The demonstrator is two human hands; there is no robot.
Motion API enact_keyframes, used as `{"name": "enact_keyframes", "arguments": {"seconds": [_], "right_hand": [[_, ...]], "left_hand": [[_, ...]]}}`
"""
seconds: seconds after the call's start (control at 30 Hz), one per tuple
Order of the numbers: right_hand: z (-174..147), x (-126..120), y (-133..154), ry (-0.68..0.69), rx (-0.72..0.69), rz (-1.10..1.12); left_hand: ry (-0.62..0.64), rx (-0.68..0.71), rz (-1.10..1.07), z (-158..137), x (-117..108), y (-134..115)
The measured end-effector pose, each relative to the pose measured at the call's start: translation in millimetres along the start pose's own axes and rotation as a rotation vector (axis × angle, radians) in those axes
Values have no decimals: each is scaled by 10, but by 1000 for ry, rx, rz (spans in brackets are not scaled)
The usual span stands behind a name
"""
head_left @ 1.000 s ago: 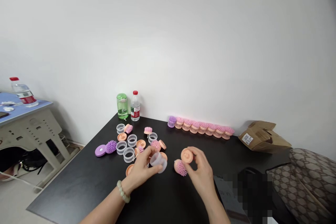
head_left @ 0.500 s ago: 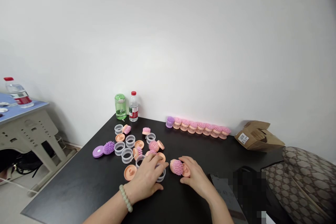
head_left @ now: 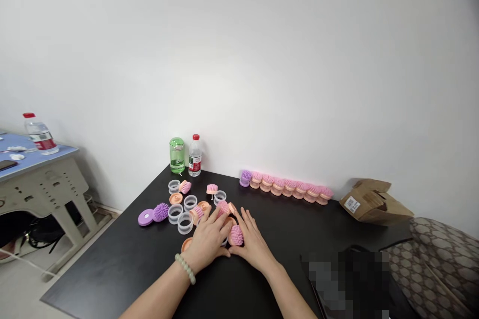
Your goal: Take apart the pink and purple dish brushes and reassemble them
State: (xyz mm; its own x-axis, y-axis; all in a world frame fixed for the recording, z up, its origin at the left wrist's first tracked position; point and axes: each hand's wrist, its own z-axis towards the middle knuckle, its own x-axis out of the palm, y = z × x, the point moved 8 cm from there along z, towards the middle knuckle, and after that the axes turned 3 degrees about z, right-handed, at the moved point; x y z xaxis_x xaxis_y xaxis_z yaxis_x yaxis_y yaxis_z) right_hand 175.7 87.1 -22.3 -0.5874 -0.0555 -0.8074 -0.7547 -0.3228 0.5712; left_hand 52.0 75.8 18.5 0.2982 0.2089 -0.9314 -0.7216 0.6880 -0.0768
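Observation:
My left hand (head_left: 210,241), with a beaded bracelet (head_left: 185,268) at the wrist, lies with outstretched fingers over a cluster of brush parts and partly hides them. Against a pink bristled brush head (head_left: 236,235) rests my right hand (head_left: 255,246), its fingers straight and thumb apart, cupped beside the head rather than closed round it. Around the left hand are clear rings (head_left: 185,223), peach caps (head_left: 175,199) and another pink brush head (head_left: 223,208). Farther left, a purple bristled head (head_left: 160,212) touches a purple cap (head_left: 145,217).
A row of assembled pink brushes (head_left: 289,187), with a purple brush (head_left: 246,178) at its left end, stands along the wall. A green container (head_left: 177,155) and water bottle (head_left: 195,157) stand at the back left. An opened cardboard box (head_left: 374,204) lies right, near patterned fabric (head_left: 445,264).
My right hand has moved left, bringing the pink brush head against the cluster. My left hand stays over the parts. The camera view has shifted slightly.

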Motion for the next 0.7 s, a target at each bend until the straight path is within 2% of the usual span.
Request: {"name": "enact_keyframes", "arguments": {"seconds": [0.2,0.37,0.57,0.63,0.7], "right_hand": [[380,59,-39,20,-21,-67],[666,100,-12,-12,-30,-72],[679,105,50,-87,-185,-52],[653,33,-3,-153,-217,-59],[675,-104,-124,-257,-193,-86]], "left_hand": [[-2,-85,63,109,66,242],[-29,-161,104,92,11,317],[-73,-233,64,10,-84,328],[-66,-269,80,-8,-83,332],[-65,-299,116,-25,-76,320]]}}
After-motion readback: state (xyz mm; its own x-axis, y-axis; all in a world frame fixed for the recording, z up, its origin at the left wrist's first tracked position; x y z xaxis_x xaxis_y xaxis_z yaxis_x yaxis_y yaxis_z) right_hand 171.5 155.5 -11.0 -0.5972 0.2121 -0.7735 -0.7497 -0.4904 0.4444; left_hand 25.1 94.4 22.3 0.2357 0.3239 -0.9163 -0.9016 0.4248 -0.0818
